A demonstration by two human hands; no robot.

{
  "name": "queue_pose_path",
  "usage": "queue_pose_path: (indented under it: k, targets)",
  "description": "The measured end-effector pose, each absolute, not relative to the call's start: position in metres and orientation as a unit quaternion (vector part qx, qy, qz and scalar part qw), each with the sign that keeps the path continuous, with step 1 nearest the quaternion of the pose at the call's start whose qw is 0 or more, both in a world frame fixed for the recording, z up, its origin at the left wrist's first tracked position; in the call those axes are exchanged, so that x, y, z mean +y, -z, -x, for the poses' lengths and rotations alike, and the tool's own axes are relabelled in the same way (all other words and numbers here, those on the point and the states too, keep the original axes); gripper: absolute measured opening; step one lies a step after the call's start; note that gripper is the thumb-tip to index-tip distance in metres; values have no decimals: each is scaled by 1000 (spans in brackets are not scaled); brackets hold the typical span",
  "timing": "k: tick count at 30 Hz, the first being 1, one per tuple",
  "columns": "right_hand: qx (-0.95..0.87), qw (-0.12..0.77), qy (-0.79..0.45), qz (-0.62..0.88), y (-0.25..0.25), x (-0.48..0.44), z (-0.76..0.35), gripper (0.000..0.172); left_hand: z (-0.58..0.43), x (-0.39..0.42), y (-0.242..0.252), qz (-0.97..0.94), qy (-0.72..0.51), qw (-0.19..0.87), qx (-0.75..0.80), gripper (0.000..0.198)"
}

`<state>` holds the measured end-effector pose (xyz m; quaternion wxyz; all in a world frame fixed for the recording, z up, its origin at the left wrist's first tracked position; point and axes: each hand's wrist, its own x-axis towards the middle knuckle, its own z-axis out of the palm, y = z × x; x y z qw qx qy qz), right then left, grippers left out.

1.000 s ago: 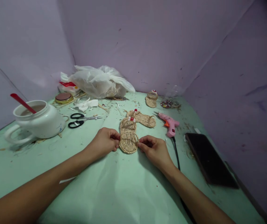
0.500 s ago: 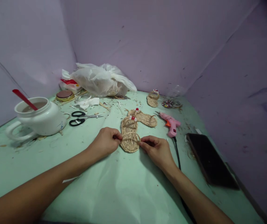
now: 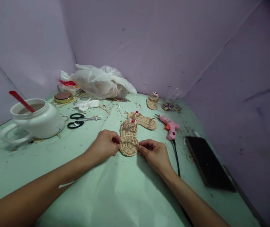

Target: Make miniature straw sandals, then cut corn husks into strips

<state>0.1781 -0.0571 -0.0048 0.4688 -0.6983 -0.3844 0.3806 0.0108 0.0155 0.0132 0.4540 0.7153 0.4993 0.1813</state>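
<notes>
Between my hands lies a small woven straw slipper (image 3: 129,143), its rounded heel towards me and red and white beads at its far end. My left hand (image 3: 105,144) has its fingers closed at the slipper's left edge. My right hand (image 3: 155,154) pinches the right edge with thumb and forefinger. Just behind lies a second straw slipper (image 3: 145,121), turned sideways, with a red bead on it. A smaller straw slipper (image 3: 152,102) with beads sits farther back.
A pink glue gun (image 3: 170,126) with a black cord and a dark phone (image 3: 209,164) lie on the right. Black-handled scissors (image 3: 84,119) and a white mug (image 3: 37,123) holding a red-handled utensil are on the left. A plastic bag (image 3: 99,82) rests against the wall.
The whole view has shifted slightly, so things appear a little farther left. Both hands stay at the slipper's edges, and the band across it looks flatter.
</notes>
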Motion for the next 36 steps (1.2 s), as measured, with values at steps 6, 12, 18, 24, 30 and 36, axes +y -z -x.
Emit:
queue_pose_path:
  k: [6,12,18,24,30,36]
  targets:
    - [-401,467,-368,698,5,-57,-178,13,-12,15,-14,-723,-178,442,500,13]
    - [-409,464,-362,697,6,-57,-180,13,-12,15,-15,-734,-176,424,499,13]
    - [-412,461,-363,697,6,-57,-180,14,-12,15,-15,-735,-180,421,499,13]
    - [-410,458,-360,702,2,-58,-178,13,-11,16,-11,-737,-186,422,495,13]
    - [-416,463,-360,695,5,-58,-179,14,-11,15,-13,-736,-182,427,493,13]
    - [-422,459,-359,695,8,-58,-179,14,-12,14,-17,-739,-178,420,495,11]
